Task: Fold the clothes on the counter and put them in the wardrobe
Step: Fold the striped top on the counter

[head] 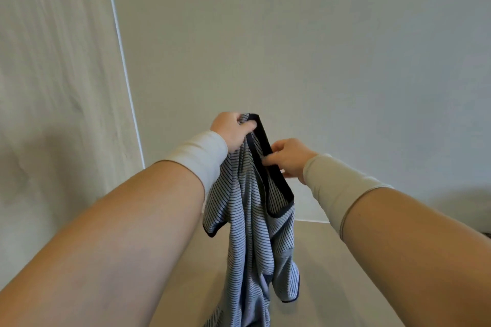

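Both hands (pixel 233 130) hold limp striped, dark-trimmed garment (pixel 249 233).

A plain pale grey-green wall (pixel 318 48) is seen across the centre and right of the frame. The left side is filled by a creased off-white fabric panel (pixel 53 74), bordered by a thin white vertical strip (pixel 122 53). A dark, unidentifiable object (pixel 486 233) is glimpsed at the right edge
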Demonstrator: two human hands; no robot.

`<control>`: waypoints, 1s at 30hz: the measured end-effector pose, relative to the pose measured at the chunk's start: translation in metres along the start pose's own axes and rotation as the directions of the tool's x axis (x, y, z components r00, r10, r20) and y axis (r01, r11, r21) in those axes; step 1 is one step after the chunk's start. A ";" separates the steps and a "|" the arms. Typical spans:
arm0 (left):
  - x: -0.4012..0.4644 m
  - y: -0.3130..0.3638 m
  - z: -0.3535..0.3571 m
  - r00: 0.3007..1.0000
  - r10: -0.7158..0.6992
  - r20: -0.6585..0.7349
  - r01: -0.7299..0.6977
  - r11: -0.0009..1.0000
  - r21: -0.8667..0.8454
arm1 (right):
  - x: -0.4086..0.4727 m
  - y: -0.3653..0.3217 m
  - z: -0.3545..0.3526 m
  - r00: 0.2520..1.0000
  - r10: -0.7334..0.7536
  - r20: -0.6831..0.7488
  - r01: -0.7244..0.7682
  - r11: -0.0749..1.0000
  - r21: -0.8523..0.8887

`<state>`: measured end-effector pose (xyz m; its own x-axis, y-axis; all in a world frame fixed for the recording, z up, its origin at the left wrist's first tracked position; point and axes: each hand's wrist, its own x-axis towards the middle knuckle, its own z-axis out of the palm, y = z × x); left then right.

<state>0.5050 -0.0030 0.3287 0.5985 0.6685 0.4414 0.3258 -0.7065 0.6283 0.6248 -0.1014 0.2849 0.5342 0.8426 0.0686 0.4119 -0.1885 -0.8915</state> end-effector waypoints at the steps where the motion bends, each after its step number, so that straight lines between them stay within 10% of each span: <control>1: 0.002 0.000 -0.003 0.998 -0.016 -0.062 0.012 0.999 -0.052 | -0.001 0.004 0.001 0.998 0.047 0.043 -0.041 0.992 -0.123; 3: 0.009 -0.003 -0.010 0.970 -0.094 -0.224 0.071 0.991 -0.112 | -0.003 0.010 0.001 0.990 0.135 0.048 -0.116 0.951 -0.287; 6: 0.016 -0.018 -0.023 0.866 -0.287 -0.409 0.279 0.957 -0.081 | -0.001 0.011 -0.007 0.983 0.155 -0.098 -0.162 0.984 -0.070; 11: 0.007 -0.033 -0.023 0.938 -0.301 -0.174 0.297 0.954 -0.050 | 0.007 -0.019 -0.018 0.944 0.039 -0.326 0.001 0.992 0.123; 17: -0.003 -0.007 0.001 0.933 -0.056 0.356 0.144 0.964 -0.224 | 0.004 -0.048 -0.001 0.985 -0.007 -0.171 0.040 0.982 0.186; 25: 0.011 -0.019 -0.006 0.985 -0.141 0.101 0.161 0.958 -0.236 | -0.002 -0.024 -0.014 0.965 0.011 0.263 -0.072 0.973 0.220; 30: 0.014 -0.024 -0.009 0.966 -0.249 0.066 0.257 0.950 -0.175 | -0.002 -0.019 -0.021 0.989 -0.032 0.145 0.000 0.977 0.215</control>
<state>0.4989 0.0250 0.3253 0.5457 0.8064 0.2280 0.3348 -0.4592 0.8228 0.6320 -0.1099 0.3109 0.4080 0.9124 0.0315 0.2434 -0.0755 -0.9670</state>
